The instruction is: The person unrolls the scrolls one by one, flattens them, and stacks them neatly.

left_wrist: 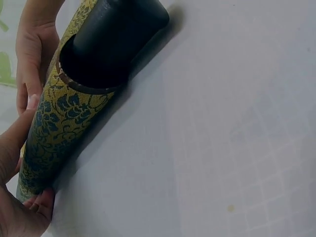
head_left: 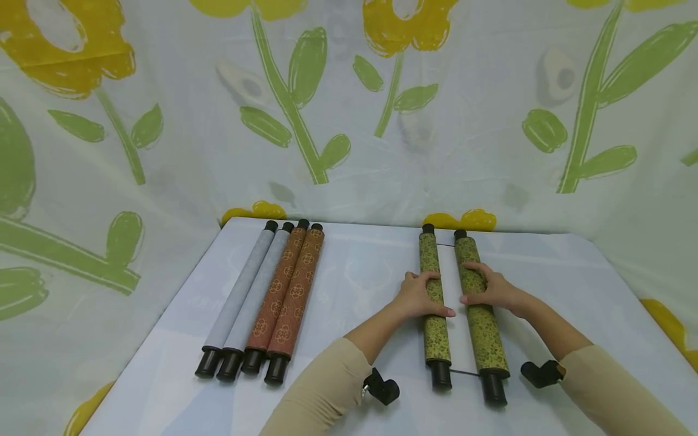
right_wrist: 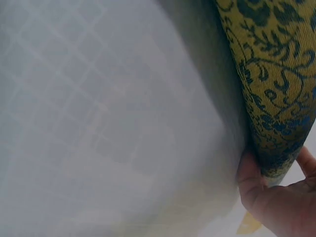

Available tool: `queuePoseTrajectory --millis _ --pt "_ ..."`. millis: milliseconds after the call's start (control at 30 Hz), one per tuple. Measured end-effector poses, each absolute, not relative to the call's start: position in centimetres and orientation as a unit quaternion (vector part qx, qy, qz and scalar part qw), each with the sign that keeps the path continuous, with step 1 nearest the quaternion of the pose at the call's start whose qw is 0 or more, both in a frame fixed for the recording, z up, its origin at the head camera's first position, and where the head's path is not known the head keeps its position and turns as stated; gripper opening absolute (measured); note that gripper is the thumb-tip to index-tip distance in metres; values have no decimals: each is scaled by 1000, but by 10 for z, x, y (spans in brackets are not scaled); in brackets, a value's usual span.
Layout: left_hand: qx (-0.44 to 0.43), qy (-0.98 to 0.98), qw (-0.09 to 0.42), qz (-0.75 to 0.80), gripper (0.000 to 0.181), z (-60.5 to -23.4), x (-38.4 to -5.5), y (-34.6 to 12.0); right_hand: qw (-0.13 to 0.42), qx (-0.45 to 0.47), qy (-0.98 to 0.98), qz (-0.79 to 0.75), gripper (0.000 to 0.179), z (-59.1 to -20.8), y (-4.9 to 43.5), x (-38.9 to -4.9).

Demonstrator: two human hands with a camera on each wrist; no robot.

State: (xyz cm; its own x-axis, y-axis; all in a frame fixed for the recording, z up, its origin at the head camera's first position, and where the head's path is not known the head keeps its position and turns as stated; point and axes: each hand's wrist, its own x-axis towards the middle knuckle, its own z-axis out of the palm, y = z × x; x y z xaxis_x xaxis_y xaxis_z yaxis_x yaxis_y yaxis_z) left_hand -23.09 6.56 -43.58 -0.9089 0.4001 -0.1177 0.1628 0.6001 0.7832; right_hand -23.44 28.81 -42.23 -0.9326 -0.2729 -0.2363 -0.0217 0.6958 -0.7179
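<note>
A green-yellow patterned scroll lies partly unrolled on the table, a narrow white strip [head_left: 457,327] showing between its two rolls. My left hand [head_left: 418,295] grips the left roll [head_left: 436,339], its thumb and fingers on opposite sides. Around the thicker right roll [head_left: 485,339], my right hand [head_left: 495,292] is curled in the same way. Both rolls end in black knobs, such as the near right knob [head_left: 494,389]. The left wrist view shows a dark knob [left_wrist: 118,34] close up. In the right wrist view, fingers [right_wrist: 251,180] press against the patterned cloth [right_wrist: 276,74].
To the left, two grey rolls [head_left: 240,284] and two rust-brown rolls with flower motifs [head_left: 297,290] lie side by side, black-knobbed. The white table [head_left: 360,260] meets a flower-printed curtain [head_left: 382,163] behind. Black camera mounts [head_left: 382,387] stick out from both sleeves.
</note>
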Motion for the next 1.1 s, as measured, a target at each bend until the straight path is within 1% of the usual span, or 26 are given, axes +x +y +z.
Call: queuePoseTrajectory --millis 233,433,800,1000,1100 --pt "153 882 144 421 80 -435 -230 65 143 -86 911 -378 96 -418 282 -231" --pt "140 874 141 443 80 -436 -229 65 157 -111 892 -410 95 -415 288 -234" --pt "120 874 139 451 78 -436 -222 64 172 -109 884 -421 96 -418 293 -234" --pt "114 870 134 460 78 -439 -226 58 179 -131 883 -414 90 -415 299 -231" --pt "123 866 143 463 75 -442 -228 55 182 -142 885 -404 85 -416 304 -230"
